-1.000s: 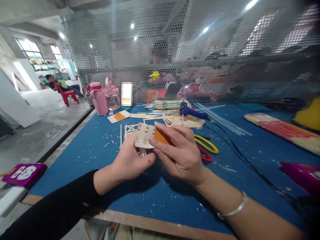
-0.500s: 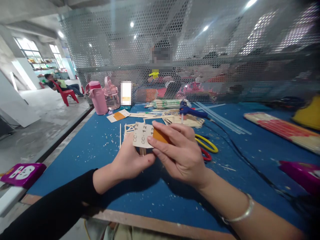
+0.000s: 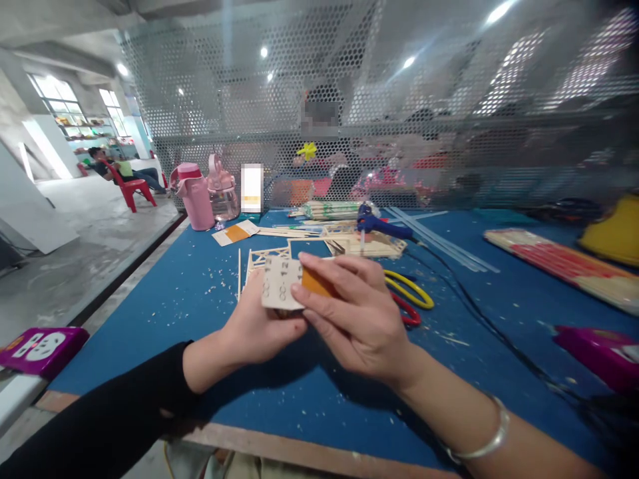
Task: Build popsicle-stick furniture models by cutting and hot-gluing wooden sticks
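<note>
A folded piece of sandpaper (image 3: 282, 285), its pale back printed "CC-12" and its other part orange, is held over the blue table (image 3: 194, 293). My right hand (image 3: 359, 306) pinches its orange part between thumb and fingers. My left hand (image 3: 252, 316) is closed below and beside it, round something mostly hidden by the sandpaper; thin wooden sticks showed there earlier. Just beyond the hands lies a wooden stick frame (image 3: 269, 255).
Behind stand a pink bottle (image 3: 198, 203) and a blue glue gun (image 3: 382, 226) with a black cable. Scissors with yellow and red handles (image 3: 414, 293) lie right of my hands. Bundled sticks (image 3: 559, 266) lie farther right. A perforated metal screen (image 3: 219, 86) rises behind.
The sandpaper has tilted and dropped slightly, covering the sticks that showed below it. My left thumb has moved up closer to its lower edge.
</note>
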### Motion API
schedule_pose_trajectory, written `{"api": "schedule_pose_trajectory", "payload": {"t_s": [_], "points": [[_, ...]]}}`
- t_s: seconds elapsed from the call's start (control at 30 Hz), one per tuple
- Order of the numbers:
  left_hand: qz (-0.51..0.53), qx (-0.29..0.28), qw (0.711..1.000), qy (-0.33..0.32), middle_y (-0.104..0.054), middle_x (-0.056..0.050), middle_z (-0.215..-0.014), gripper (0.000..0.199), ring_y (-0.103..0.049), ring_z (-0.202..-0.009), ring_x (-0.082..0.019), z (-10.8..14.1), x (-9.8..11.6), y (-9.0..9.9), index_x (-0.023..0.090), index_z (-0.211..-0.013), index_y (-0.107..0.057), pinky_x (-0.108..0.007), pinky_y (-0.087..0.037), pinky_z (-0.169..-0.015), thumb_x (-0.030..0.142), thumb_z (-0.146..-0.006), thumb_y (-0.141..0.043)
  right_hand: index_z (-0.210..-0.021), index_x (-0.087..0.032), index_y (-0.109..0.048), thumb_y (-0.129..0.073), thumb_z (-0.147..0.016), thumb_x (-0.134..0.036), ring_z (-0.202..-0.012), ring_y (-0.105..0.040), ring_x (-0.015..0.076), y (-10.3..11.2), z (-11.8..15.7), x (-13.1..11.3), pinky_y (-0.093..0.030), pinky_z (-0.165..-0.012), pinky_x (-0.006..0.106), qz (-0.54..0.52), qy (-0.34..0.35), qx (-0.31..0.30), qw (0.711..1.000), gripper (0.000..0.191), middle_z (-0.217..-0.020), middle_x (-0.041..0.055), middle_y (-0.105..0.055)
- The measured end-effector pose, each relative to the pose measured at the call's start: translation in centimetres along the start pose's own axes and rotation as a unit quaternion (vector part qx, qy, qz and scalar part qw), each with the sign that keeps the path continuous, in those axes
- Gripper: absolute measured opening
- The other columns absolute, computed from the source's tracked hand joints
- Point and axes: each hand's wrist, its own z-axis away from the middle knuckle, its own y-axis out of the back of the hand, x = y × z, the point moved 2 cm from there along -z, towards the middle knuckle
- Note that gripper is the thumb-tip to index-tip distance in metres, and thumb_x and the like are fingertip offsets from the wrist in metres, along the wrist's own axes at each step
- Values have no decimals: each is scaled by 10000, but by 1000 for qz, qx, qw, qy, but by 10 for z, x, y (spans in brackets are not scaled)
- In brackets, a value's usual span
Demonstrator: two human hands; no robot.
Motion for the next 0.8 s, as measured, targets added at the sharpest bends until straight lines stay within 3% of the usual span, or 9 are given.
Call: {"api": "schedule_pose_trajectory", "payload": {"t_s": [0.13,0.2,0.27,0.33,0.4,0.47,0.63,0.73,0.8], "points": [[64,19,997,37,-690,-82,-1135,336,-654,-1023,-225,-1,-2,3,182,-1074,-590,-365,-516,-909,173,-744,-650,-1213,-321,-618,-603,-830,-184,-1094,-548,246,5,2,11,-442,-931,467,20,-55,71,996,407,-1293,50,-600],[108,43,990,79,-700,-93,-1086,329,-662,-984,-222,0,-5,6,171,-1064,-588,-358,-525,-872,245,-759,-683,-1299,-333,-543,-586,-855,-224,-1150,-541,252,9,5,22,-424,-977,483,-13,-151,147,977,460,-1308,54,-574],[155,72,979,115,-712,-89,-1012,299,-671,-913,-211,-1,-9,10,166,-1004,-606,-347,-531,-818,329,-770,-694,-1315,-310,-510,-571,-875,-303,-1073,-586,235,10,9,33,-482,-911,447,-93,-268,198,938,444,-1251,73,-588],[210,97,964,132,-721,-82,-968,328,-670,-894,-211,-1,-9,11,165,-954,-634,-350,-524,-814,430,-768,-693,-1260,-269,-518,-557,-878,-398,-865,-634,202,4,13,39,-544,-730,381,-187,-369,180,892,404,-1099,82,-635],[263,107,946,157,-731,-82,-932,383,-672,-898,-220,-2,-8,11,157,-909,-666,-361,-512,-836,509,-757,-683,-1203,-248,-516,-545,-868,-475,-745,-634,185,-3,14,37,-549,-621,344,-258,-425,114,860,405,-986,71,-658],[302,107,926,199,-741,-83,-858,402,-683,-854,-219,-3,-4,10,141,-850,-695,-352,-508,-820,527,-738,-693,-1179,-247,-502,-529,-863,-521,-806,-652,193,-9,13,29,-567,-673,344,-302,-438,71,843,419,-1012,69,-668],[346,114,888,280,-738,-69,-718,345,-700,-772,-199,-4,7,10,119,-754,-725,-302,-505,-790,444,-656,-784,-1156,-268,-486,-543,-850,-545,-995,-653,210,-12,10,16,-550,-880,383,-362,-437,70,820,416,-1148,69,-659],[324,113,897,278,-755,-98,-786,430,-704,-837,-226,-2,8,11,113,-802,-730,-344,-511,-838,535,-718,-714,-1144,-282,-490,-547,-854,-534,-1021,-651,215,-14,12,16,-547,-892,401,-397,-437,65,805,388,-1165,64,-658],[297,100,919,238,-760,-121,-891,490,-701,-896,-241,0,6,12,115,-873,-727,-371,-511,-871,585,-771,-636,-1137,-285,-501,-542,-864,-523,-1024,-652,212,-16,13,18,-549,-891,402,-405,-428,65,806,365,-1164,62,-660]]}}
